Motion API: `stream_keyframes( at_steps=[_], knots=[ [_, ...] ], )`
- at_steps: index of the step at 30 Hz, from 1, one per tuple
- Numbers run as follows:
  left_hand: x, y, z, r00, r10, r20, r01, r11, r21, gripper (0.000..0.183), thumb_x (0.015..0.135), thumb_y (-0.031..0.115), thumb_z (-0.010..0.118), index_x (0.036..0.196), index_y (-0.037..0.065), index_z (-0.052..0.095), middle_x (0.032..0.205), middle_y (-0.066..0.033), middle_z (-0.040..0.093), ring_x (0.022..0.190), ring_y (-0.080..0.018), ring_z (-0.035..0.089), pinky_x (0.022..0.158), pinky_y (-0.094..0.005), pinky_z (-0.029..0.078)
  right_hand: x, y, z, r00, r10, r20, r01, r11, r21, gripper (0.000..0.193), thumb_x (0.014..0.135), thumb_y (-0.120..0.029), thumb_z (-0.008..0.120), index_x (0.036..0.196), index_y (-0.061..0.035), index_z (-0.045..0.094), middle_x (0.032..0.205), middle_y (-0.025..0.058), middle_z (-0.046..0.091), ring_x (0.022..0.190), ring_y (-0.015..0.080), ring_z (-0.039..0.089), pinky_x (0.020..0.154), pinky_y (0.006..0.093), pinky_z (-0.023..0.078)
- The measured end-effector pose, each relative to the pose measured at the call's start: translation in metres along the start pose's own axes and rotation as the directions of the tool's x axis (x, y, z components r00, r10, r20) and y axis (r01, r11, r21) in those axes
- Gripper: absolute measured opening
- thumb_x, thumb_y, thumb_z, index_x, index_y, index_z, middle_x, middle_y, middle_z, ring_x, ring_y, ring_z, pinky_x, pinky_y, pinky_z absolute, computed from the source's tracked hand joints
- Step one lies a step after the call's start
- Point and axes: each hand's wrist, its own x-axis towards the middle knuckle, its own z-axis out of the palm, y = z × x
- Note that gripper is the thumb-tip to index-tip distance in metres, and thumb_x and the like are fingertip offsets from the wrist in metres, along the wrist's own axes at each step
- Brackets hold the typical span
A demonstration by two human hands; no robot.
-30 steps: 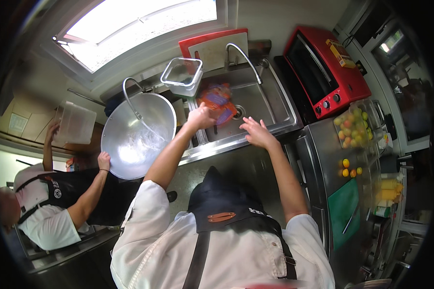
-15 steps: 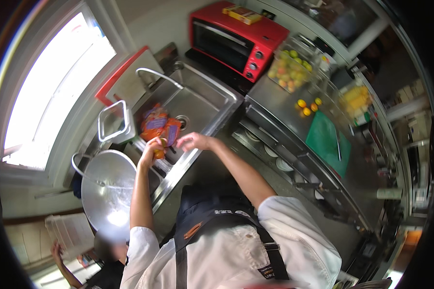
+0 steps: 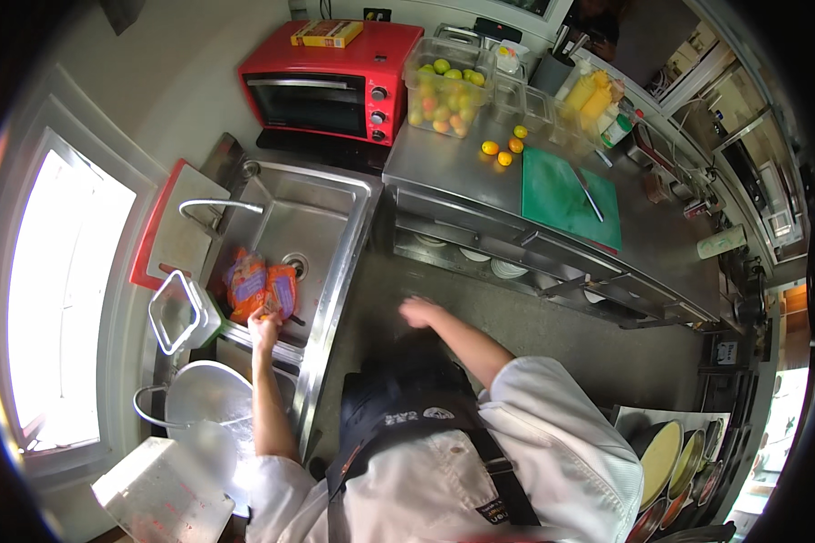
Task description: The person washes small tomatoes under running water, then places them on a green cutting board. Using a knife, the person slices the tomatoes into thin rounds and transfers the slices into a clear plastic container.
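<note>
My left hand (image 3: 263, 329) reaches over the near rim of the steel sink (image 3: 342, 231). Its fingers are curled closed at the lower edge of the orange and purple plastic bags (image 3: 261, 285) in the basin. Whatever is in the fingers is mostly hidden; a bit of orange shows beside them and cannot be told from the bags. My right hand (image 3: 417, 312) hangs over the floor to the right of the sink, apart from everything. Motion smears its fingers. A clear container with a white rim (image 3: 176, 312) stands left of my left hand.
A large steel bowl (image 3: 210, 395) sits near left, beside a translucent bin (image 3: 165, 493). Beyond the sink stands a red toaster oven (image 3: 394, 54). The right-hand counter holds a tub of round fruit (image 3: 445, 95), several small yellow-orange fruits (image 3: 503, 158) and a knife (image 3: 589, 195) on a green board (image 3: 552, 201).
My view has swung rightward. My right hand has drawn away from the sink and my left hand. The round orange-yellow items seen in my left hand are no longer distinguishable. The bin has come nearer.
</note>
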Motion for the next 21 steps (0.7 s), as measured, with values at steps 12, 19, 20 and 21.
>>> stream_keyframes(
  at_steps=[12,19,20,21],
  knots=[
    [-0.271,0.307,0.070,0.737,0.607,0.297,0.056,0.383,-0.922,0.065,0.107,0.049,0.034,0.077,-0.002,0.063,0.125,-0.0276,0.058,0.073,-0.0269,0.063,0.067,-0.0360,0.053,-0.260,0.109,0.234,0.696,0.568,0.439,-0.619,0.164,0.768,0.019,0.100,-0.009,0.053,0.110,-0.0088,0.069,0.076,0.0022,0.063,0.060,0.0109,0.058,0.049,0.0268,0.043],
    [-0.305,0.338,0.065,0.475,0.867,0.151,0.167,0.079,-0.983,0.059,0.105,0.045,0.040,0.077,-0.002,0.062,0.124,-0.0251,0.057,0.080,-0.0268,0.063,0.073,-0.0366,0.052,-0.252,0.069,0.197,0.721,0.501,0.479,-0.648,0.240,0.723,0.018,0.100,-0.008,0.055,0.112,-0.0074,0.069,0.082,0.0029,0.065,0.068,0.0116,0.061,0.058,0.0271,0.046],
    [-0.304,0.337,0.065,0.458,0.877,0.142,0.151,0.081,-0.985,0.058,0.105,0.044,0.041,0.077,-0.002,0.062,0.124,-0.0247,0.057,0.081,-0.0268,0.063,0.073,-0.0366,0.052,-0.245,0.069,0.187,0.737,0.498,0.458,-0.632,0.268,0.727,0.018,0.100,-0.007,0.055,0.112,-0.0072,0.069,0.083,0.0030,0.066,0.069,0.0117,0.061,0.059,0.0272,0.046],
    [-0.301,0.334,0.062,0.460,0.870,0.177,0.110,0.142,-0.984,0.057,0.105,0.044,0.042,0.077,-0.002,0.062,0.124,-0.0243,0.057,0.082,-0.0268,0.062,0.074,-0.0367,0.052,-0.239,0.070,0.178,0.750,0.496,0.437,-0.618,0.292,0.730,0.018,0.100,-0.007,0.056,0.113,-0.0070,0.069,0.084,0.0031,0.066,0.070,0.0118,0.061,0.061,0.0272,0.047]
  ],
)
